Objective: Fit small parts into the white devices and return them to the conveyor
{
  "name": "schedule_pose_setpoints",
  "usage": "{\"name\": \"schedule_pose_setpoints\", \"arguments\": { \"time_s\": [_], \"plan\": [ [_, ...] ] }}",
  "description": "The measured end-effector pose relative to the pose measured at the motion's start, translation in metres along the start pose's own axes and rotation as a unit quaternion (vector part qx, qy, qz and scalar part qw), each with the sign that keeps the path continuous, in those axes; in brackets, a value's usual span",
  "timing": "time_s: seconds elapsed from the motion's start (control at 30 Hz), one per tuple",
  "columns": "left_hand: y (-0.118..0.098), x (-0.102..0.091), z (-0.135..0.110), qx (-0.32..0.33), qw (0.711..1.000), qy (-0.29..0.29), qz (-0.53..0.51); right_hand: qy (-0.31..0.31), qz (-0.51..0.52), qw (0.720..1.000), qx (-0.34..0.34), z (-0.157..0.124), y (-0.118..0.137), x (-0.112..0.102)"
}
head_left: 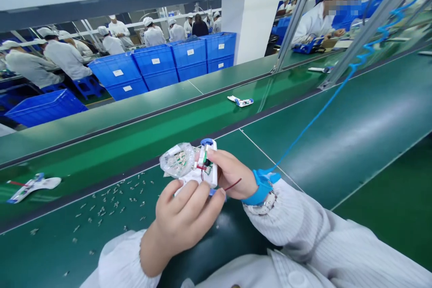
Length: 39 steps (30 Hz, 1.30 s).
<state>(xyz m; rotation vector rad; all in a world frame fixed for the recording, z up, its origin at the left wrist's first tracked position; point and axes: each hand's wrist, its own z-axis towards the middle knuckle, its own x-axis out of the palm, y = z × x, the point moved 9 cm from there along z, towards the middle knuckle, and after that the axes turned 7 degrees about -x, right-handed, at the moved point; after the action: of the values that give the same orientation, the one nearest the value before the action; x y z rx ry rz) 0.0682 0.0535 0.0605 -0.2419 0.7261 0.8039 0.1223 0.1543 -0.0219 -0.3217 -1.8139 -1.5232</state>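
Above the desk (43,256), left hand (184,216) and right hand (232,175) pinch a white device (212,177) (probably best gripped by edges, sparing its wires).

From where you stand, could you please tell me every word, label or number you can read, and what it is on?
None can be read.
On the blue crates, white labels: too small to read.
In the left hand and right hand, the white assembly: no legible print.

White fine-striped coat sleeves (303,234); blue strap (261,191) on R wrist w/ blue coiled cord (351,68); L hand (182,216), R hand (232,173) bare
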Motion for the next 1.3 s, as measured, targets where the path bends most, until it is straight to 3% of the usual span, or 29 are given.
{"name": "schedule_pose_setpoints", "arguments": {
  "time_s": [0.03,0.1,0.13,0.2,0.23,0.27,0.33,0.4,0.47,0.53,0.63,0.73,0.83,0.93,1.03,1.3],
  "plan": [
    [0.003,0.001,-0.001,-0.019,1.000,0.002,-0.010,-0.005,0.002,1.000,-0.001,-0.002,-0.001,-0.003],
    [0.027,-0.001,-0.008,-0.152,0.983,-0.018,-0.101,-0.007,-0.001,1.000,0.000,-0.006,-0.003,-0.007],
    [0.044,0.000,-0.016,-0.248,0.952,-0.035,-0.175,-0.001,-0.007,1.000,0.005,-0.008,-0.006,-0.009],
    [0.071,0.012,-0.037,-0.422,0.842,-0.061,-0.330,0.018,-0.017,0.999,0.026,-0.013,-0.012,-0.010],
    [0.076,0.021,-0.046,-0.476,0.785,-0.066,-0.390,0.030,-0.028,0.998,0.039,-0.015,-0.015,-0.010],
    [0.078,0.027,-0.050,-0.504,0.746,-0.068,-0.429,0.040,-0.050,0.997,0.050,-0.017,-0.017,-0.010],
    [0.077,0.034,-0.052,-0.523,0.713,-0.067,-0.462,0.035,-0.131,0.990,0.040,-0.018,-0.014,-0.014],
    [0.077,0.039,-0.055,-0.542,0.683,-0.074,-0.484,-0.003,-0.255,0.967,-0.024,-0.018,0.002,-0.019],
    [0.075,0.041,-0.059,-0.551,0.667,-0.073,-0.495,-0.026,-0.352,0.928,-0.116,-0.022,0.025,-0.013],
    [0.073,0.042,-0.062,-0.553,0.664,-0.065,-0.499,0.017,-0.397,0.901,-0.172,-0.029,0.037,0.008],
    [0.071,0.038,-0.066,-0.548,0.676,-0.059,-0.490,0.102,-0.405,0.895,-0.157,-0.037,0.034,0.034],
    [0.071,0.031,-0.068,-0.555,0.685,-0.057,-0.469,0.103,-0.403,0.902,-0.115,-0.036,0.028,0.037],
    [0.072,0.029,-0.071,-0.576,0.679,-0.053,-0.452,0.107,-0.398,0.903,-0.119,-0.030,0.027,0.036],
    [0.073,0.037,-0.073,-0.598,0.649,-0.051,-0.467,0.145,-0.396,0.895,-0.146,-0.022,0.027,0.041],
    [0.074,0.050,-0.074,-0.615,0.602,-0.053,-0.507,0.161,-0.423,0.879,-0.152,-0.012,0.026,0.046],
    [0.080,0.058,-0.086,-0.661,0.501,-0.120,-0.546,0.101,-0.492,0.847,-0.174,0.016,0.039,0.036]
  ]
}}
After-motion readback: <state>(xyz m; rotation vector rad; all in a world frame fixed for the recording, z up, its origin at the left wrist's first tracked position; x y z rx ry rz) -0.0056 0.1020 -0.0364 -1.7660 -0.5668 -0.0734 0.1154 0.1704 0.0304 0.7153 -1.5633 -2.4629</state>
